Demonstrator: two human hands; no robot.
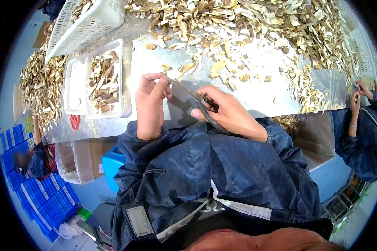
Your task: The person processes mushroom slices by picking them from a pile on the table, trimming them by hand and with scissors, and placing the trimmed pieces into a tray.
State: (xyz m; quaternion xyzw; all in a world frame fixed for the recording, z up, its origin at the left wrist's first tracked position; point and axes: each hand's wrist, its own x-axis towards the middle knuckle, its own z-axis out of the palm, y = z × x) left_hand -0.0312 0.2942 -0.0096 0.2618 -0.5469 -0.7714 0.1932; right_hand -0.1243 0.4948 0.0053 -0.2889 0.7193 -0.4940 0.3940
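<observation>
Because they lie by the near edge of the white tub [74, 90], red handles [74, 122] seem parked there; the tub, part-filled with dried slices [104, 79], likely sits within easy reach. Left hand [151, 93]: raised, fingers bent, thumb near forefinger at the blade tips; whether fully closed, and on what, cannot tell. Scissors [187, 90]: blades angled leftward between the hands. Right hand [226, 108]: knuckles up, wrapped round the dark grips, apparently for control. Beyond, rightward: heaped slices [318, 39] on a metal table [255, 98].

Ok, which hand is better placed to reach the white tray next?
Probably the left hand: it is nearer the white tray, while the right hand is holding scissors.
</observation>
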